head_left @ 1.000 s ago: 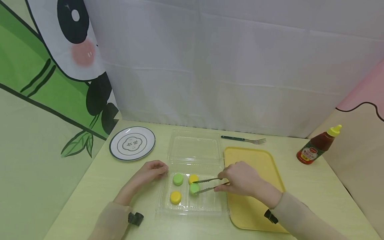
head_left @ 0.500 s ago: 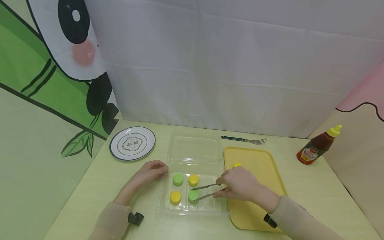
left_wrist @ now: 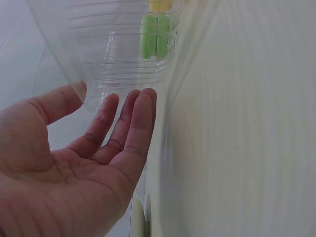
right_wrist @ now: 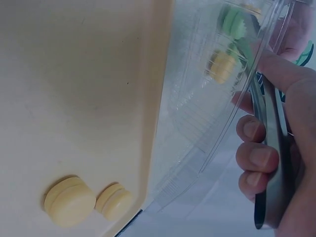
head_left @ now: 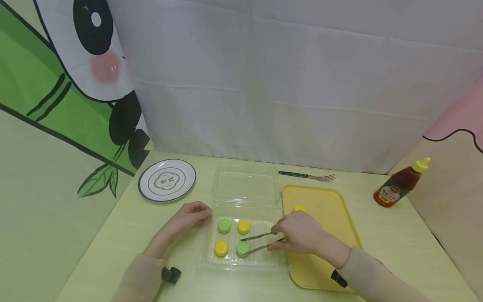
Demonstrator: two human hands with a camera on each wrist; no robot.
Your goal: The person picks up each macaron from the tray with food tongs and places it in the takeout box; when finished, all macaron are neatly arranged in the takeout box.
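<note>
A clear clamshell container (head_left: 264,264) lies unfolded on the table, holding two green and two yellow macarons in its compartments. My left hand (head_left: 190,214) is at its left edge; in the left wrist view, thumb and fingers pinch the rim from both sides. My right hand (head_left: 299,233) grips metal tongs (head_left: 258,236), also seen in the right wrist view. The tong tips stand apart around the near green macaron (head_left: 242,249), which sits in the near middle compartment. A yellow macaron (head_left: 243,227) is directly behind it. To the left are a green macaron (head_left: 224,225) and a yellow macaron (head_left: 221,248).
Right of the container is a yellow tray (head_left: 309,272) bearing two yellow macarons (right_wrist: 70,201), one partly behind my hand in the head view. A plate (head_left: 147,184) stands far left, a fork (head_left: 294,173) behind the tray, and a sauce bottle (head_left: 398,186) far right.
The tongs have moved toward me with the green macaron, which has come down in the near middle compartment. Their tips have spread slightly. My left hand has stayed put.
</note>
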